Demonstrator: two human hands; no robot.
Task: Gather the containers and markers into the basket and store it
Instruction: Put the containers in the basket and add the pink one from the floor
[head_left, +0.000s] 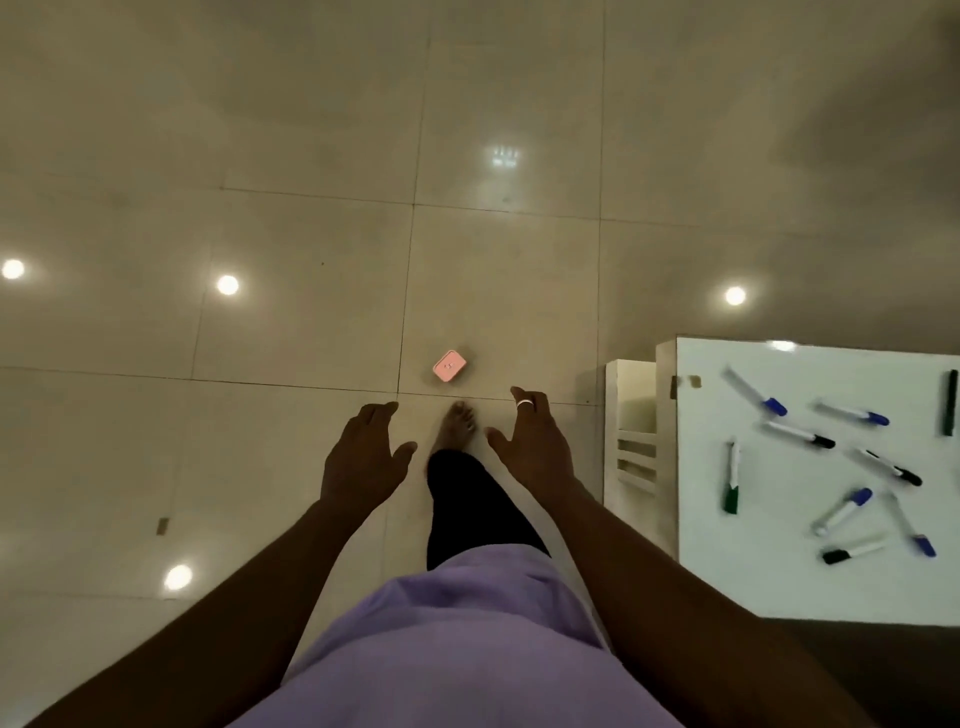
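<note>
The person stands on a tiled floor (260, 208) with both hands out in front, empty. The left hand (363, 457) is spread, fingers loosely apart, palm down; the right hand (535, 441), wearing a ring, is likewise spread and holds nothing. A small pink container (450, 366) lies on the floor just beyond the bare foot (457, 426), between the two hands as seen from the head camera and not touched by either. To the right, a white tabletop (805, 582) carries the scattered markers (800, 439), blue, black and green capped, well apart from the hands. No basket can be made out.

The step in hand looks like the first pickup, the container on the floor. The next move calls for bending down and closing one grip around its short sides, then turning to the markers.
</note>
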